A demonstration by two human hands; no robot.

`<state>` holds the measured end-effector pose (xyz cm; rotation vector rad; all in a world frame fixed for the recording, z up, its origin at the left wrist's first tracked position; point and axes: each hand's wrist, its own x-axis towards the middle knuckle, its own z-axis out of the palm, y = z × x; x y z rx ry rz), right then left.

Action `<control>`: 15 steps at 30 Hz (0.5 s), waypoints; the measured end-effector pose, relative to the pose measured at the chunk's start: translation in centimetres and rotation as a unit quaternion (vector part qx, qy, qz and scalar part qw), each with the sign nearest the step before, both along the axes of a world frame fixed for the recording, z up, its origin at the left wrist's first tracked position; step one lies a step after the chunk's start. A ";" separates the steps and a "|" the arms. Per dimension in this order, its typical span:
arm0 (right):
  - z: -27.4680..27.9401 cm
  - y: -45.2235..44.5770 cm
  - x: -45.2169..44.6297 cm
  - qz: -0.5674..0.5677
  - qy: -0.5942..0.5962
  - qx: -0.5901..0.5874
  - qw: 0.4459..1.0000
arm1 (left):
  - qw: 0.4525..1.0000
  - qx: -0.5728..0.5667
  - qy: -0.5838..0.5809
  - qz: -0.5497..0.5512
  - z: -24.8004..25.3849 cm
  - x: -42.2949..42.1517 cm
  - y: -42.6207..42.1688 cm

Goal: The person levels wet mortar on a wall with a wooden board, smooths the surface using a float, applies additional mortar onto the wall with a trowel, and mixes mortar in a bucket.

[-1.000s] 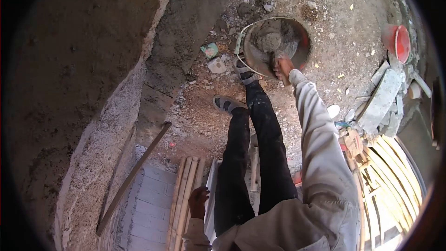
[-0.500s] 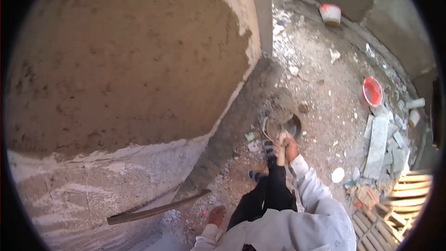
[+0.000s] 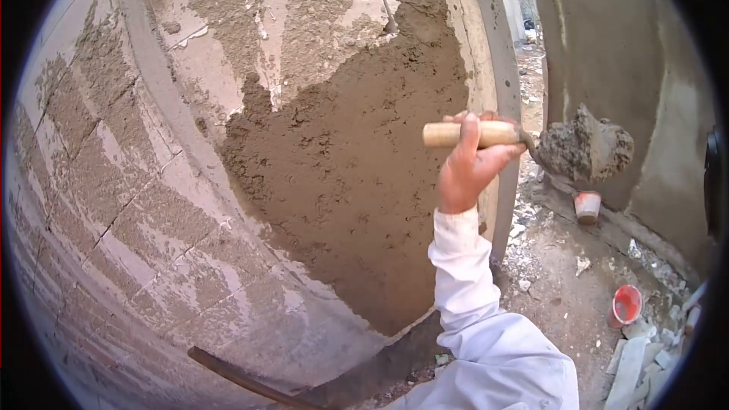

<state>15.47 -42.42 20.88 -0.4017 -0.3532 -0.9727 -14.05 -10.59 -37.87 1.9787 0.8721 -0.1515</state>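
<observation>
My right hand [image 3: 478,156] is wrapped round the wooden handle of a trowel [image 3: 474,134], raised in front of the wall. A thick heap of wet grey mortar [image 3: 585,146] covers the trowel's blade, to the right of my fingers. Behind and left of the hand is a wall [image 3: 357,175] with a dark, wet layer of mortar on its right part. Further left, rough patches of mortar lie over bare blocks [image 3: 205,61]. My left hand is out of view.
A red and white bucket [image 3: 587,207] stands by the far wall. Nearer is a red bucket [image 3: 626,305], with broken slabs [image 3: 629,372] below it. A long dark strip [image 3: 243,380] leans low at the wall. Rubble covers the ground [image 3: 554,281].
My right hand has risen from the mortar tub with the loaded trowel, now level with the wall. The view has tilted up, and the tub, my legs and my left hand have left it.
</observation>
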 end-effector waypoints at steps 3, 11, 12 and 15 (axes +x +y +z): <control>5.9 2.2 6.1 -0.168 0.010 -0.017 0.986 | 0.999 -0.014 -0.023 0.022 2.1 3.2 0.4; 9.4 12.4 18.0 -0.211 0.300 -0.245 0.897 | 0.997 -0.003 -0.021 0.073 3.4 1.5 1.9; 8.7 13.4 16.4 -0.116 0.368 -0.338 0.859 | 0.997 0.002 -0.015 0.081 2.9 0.1 2.1; 5.6 17.2 5.3 0.022 0.050 -0.482 0.874 | 0.995 0.063 0.006 0.079 0.8 -6.1 2.4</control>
